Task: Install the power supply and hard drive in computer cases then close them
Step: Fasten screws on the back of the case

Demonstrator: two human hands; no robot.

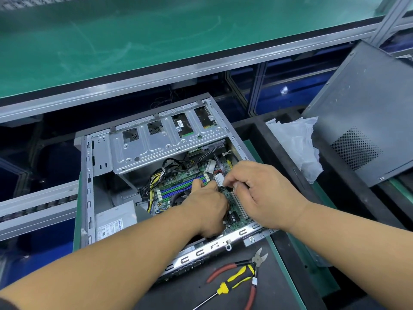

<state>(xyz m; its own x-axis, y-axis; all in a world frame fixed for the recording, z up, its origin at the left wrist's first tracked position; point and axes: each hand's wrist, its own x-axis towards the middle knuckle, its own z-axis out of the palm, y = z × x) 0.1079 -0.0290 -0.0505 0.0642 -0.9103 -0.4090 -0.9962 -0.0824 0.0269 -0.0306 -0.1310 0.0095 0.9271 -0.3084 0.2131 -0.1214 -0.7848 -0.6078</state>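
The computer case (156, 180) is lying on its side on the bench with its top side open, so we are looking right down into it. It is made of grey metal. A silver drive cage (165, 137) is sitting across the far end. The green board (178, 186) with blue slots is lying flat in the middle. The grey power supply (116, 220) is sitting in the near left corner, and yellow and black wires (154, 182) are running from it to the board.

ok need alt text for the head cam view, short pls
Both hands reach into an open computer case: the right hand pinches a small black connector over the motherboard, the left hand beside it. Cutters and a screwdriver lie nearby.
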